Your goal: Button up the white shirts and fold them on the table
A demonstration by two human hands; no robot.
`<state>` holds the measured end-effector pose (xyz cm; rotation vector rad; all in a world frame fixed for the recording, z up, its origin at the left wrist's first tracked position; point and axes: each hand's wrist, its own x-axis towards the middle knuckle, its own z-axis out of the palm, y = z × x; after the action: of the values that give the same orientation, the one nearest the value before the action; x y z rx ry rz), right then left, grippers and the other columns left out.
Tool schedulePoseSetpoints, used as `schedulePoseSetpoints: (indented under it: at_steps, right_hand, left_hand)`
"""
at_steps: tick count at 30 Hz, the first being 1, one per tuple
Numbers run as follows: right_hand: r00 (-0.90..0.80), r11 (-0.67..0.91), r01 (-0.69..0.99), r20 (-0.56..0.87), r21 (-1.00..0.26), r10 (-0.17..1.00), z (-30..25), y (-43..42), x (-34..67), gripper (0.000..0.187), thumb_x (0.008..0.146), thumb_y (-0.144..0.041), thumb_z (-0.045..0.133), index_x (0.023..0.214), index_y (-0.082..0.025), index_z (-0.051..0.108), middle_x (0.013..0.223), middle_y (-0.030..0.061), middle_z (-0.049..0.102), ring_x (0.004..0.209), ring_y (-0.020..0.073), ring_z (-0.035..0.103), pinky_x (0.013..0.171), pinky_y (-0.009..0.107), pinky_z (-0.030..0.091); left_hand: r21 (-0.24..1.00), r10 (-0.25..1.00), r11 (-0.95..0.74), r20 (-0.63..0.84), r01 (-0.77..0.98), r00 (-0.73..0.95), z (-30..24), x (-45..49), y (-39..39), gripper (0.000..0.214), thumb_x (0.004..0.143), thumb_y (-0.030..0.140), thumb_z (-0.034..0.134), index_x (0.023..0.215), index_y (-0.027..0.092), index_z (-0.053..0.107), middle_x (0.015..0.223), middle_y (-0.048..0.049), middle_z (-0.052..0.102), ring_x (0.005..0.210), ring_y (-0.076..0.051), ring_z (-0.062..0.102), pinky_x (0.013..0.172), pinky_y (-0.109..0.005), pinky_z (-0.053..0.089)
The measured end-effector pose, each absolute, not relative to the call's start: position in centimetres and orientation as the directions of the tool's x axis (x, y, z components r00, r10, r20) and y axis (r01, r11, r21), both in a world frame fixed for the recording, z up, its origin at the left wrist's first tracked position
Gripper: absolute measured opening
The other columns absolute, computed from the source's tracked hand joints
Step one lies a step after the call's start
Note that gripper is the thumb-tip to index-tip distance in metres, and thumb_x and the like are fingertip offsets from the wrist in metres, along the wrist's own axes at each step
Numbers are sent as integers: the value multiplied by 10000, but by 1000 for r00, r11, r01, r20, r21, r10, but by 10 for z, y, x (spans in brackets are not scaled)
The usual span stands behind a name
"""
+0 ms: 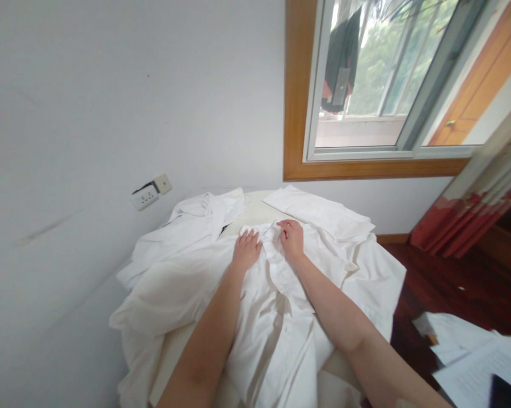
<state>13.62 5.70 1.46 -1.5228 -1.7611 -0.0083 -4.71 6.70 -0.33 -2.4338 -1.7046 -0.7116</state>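
Observation:
A white shirt [276, 317] lies spread over a small table [255, 212], its collar end toward the wall. My left hand [245, 250] rests flat on the cloth just left of the collar, fingers stretched out. My right hand [292, 238] sits close beside it on the right, fingers curled and pinching the collar fabric. Both forearms reach over the shirt's body.
More white garments [187, 232] lie heaped at the table's left, and a folded white piece [323, 212] at the back right. A wall socket [150, 192] is on the left wall. A window [366, 85] is ahead, a red curtain [472, 221] and papers [472, 351] on the dark floor at right.

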Motion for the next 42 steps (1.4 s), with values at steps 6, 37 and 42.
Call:
schedulePoseSetpoints:
  at_steps: [6, 37, 42]
  right_hand:
    - [-83, 173, 944, 307, -280, 948, -1, 54, 126, 453, 953, -397, 341, 1367, -263, 464, 1490, 78, 355, 1390, 254, 232, 1095, 514, 139]
    - [-81, 78, 997, 464, 25, 882, 55, 100, 207, 262, 957, -243, 349, 1064, -150, 569, 1035, 135, 600, 1042, 258, 459, 894, 382, 292]
    - [8, 2, 1000, 467, -20, 884, 85, 127, 198, 305, 957, -248, 330, 1004, -161, 619, 1118, 145, 559, 1019, 257, 507, 830, 351, 369]
  left_hand:
    - [179, 874, -348, 417, 920, 249, -19, -47, 70, 450, 906, 375, 393, 1316, 235, 515, 1425, -104, 454, 1357, -283, 339, 1106, -489, 249]
    - [-99, 898, -136, 407, 986, 165, 73, -96, 91, 235, 906, 247, 390, 1010, 172, 587, 1018, -119, 574, 993, -255, 539, 771, -344, 434]
    - [-210, 839, -74, 515, 975, 175, 108, -85, 112, 287, 906, 168, 334, 981, 153, 611, 1098, -148, 564, 1103, -289, 479, 888, -413, 378]
